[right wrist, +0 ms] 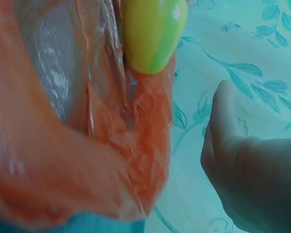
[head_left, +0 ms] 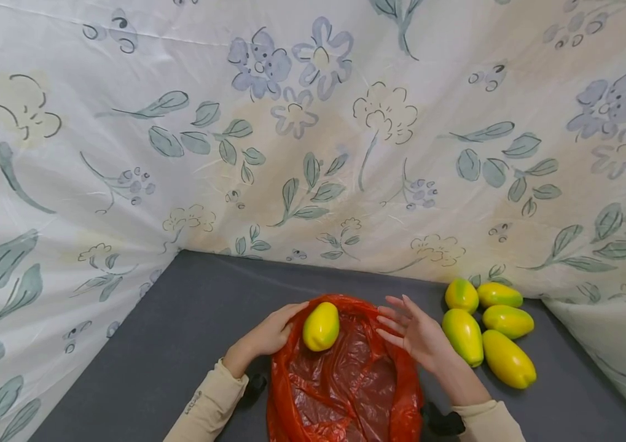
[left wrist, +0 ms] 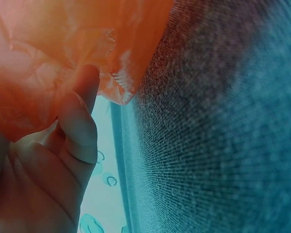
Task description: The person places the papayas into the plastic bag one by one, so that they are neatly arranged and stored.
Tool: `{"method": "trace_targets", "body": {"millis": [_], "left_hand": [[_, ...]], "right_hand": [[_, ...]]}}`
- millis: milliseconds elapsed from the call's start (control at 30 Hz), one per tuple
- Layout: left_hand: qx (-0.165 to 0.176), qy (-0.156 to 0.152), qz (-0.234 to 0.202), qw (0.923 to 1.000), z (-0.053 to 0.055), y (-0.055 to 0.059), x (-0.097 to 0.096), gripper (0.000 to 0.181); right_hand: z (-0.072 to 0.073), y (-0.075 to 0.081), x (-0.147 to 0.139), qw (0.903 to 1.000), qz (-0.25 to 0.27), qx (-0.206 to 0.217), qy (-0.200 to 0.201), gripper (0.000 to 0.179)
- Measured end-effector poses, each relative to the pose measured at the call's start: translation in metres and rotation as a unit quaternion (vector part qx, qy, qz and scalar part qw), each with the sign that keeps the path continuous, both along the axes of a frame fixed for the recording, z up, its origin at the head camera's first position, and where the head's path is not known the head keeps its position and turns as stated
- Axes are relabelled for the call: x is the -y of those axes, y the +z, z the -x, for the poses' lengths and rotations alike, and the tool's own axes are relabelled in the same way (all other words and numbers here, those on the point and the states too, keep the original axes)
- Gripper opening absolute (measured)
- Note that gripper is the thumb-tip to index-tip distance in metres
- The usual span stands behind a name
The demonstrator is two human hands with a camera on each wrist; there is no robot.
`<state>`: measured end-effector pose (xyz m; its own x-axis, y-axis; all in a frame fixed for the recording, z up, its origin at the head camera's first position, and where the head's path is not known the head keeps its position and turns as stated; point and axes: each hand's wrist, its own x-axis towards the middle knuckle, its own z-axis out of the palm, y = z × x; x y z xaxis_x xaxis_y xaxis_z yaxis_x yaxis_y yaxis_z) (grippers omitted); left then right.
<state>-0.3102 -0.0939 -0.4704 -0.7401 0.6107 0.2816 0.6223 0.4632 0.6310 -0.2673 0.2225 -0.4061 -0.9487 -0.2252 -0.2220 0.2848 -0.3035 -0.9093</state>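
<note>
A red plastic bag stands with its mouth open at the front of the table. At the bag's left rim, my left hand grips the thin plastic; in the left wrist view its fingers curl against the bag. One yellow-green mango is at the far left of the bag's mouth, near the left hand. Whether it rests on the plastic or is in the air, I cannot tell. Beside the bag's right rim, my right hand has its fingers spread and holds nothing. The right wrist view shows that hand apart from the mango.
Several more mangoes lie grouped on the dark grey table, right of the right hand. A flower-printed cloth hangs behind the table and along both sides.
</note>
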Motion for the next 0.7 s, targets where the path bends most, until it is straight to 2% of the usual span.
{"method": "trace_targets", "body": {"millis": [133, 233, 433, 700], "left_hand": [[-0.002, -0.001, -0.002, 1.0, 0.0, 0.0, 0.0, 0.053], [-0.003, -0.002, -0.003, 1.0, 0.0, 0.001, 0.0, 0.053], [-0.004, -0.001, 0.0, 1.0, 0.0, 0.003, -0.001, 0.052], [-0.003, 0.002, 0.002, 1.0, -0.003, 0.003, -0.002, 0.052]], "right_hand": [[-0.002, 0.004, -0.012, 0.9999, 0.009, -0.008, -0.003, 0.038], [-0.005, 0.007, -0.021, 0.9997, 0.017, -0.014, -0.006, 0.033], [-0.01, 0.013, -0.037, 0.9991, 0.032, -0.024, -0.012, 0.032], [-0.014, 0.016, -0.058, 0.9931, 0.11, -0.039, -0.001, 0.034]]}}
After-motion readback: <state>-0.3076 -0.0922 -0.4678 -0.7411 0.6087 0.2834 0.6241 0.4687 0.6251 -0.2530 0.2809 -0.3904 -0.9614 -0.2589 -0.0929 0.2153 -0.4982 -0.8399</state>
